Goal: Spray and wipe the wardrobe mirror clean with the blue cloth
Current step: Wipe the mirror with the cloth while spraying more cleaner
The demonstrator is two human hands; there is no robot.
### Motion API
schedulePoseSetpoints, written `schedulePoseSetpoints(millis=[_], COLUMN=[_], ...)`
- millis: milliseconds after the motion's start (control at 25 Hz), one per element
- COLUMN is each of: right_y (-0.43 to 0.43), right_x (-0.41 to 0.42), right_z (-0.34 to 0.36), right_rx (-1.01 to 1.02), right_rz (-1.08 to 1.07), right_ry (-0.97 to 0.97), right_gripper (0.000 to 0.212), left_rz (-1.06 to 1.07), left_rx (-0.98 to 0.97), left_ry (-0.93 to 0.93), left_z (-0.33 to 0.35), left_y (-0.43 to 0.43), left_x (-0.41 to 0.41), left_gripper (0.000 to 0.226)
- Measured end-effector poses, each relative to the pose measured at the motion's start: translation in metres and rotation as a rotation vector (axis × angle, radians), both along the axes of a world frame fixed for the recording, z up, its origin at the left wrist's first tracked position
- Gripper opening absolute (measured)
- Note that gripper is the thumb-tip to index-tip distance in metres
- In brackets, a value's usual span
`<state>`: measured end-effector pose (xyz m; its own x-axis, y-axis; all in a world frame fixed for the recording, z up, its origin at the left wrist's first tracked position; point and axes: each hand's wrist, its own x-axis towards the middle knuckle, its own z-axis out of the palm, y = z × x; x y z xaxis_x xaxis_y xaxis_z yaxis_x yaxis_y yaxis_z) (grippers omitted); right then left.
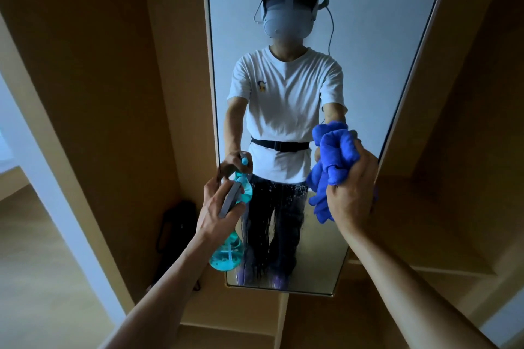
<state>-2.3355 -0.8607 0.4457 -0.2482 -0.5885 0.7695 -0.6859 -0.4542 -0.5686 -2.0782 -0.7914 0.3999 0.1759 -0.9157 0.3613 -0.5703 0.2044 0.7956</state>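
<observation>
A tall wardrobe mirror (368,22) fills the middle of the head view and reflects me in a white T-shirt. Its lower part is streaked with wet drips. My left hand (219,205) grips a clear spray bottle (228,253) of turquoise liquid, its nozzle close to the glass at the mirror's left edge. My right hand (353,185) holds a bunched blue cloth (330,161) against the mirror near its right edge, at waist height of the reflection.
Wooden wardrobe panels (107,79) frame the mirror on both sides. A dark bag (178,224) sits on the floor in the alcove to the left. A white door frame (42,178) runs down the far left.
</observation>
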Motion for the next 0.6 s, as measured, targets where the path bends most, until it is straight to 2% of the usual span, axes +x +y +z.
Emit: schedulePoseSetpoints(millis=[80,200,360,600], right_y=[0.001,0.018,0.017,0.018], right_x=[0.032,0.084,0.138,0.169], right_z=[-0.005,-0.002,-0.001,0.001], right_rx=[0.026,-0.074,-0.072,-0.075], right_rz=[0.026,0.043,0.030,0.169], right_ry=[0.061,0.140,0.370,0.441], right_gripper=[0.041,0.050,0.060,0.054], left_rz=[-0.025,-0.043,-0.014,-0.054], left_rx=[0.032,0.054,0.112,0.109], left_ry=[0.036,0.062,0.138,0.152], left_z=[0.001,0.002,0.005,-0.021], left_y=[-0.001,0.000,0.001,-0.021], left_x=[0.007,0.016,0.024,0.039], left_gripper=[0.065,0.075,0.065,0.073])
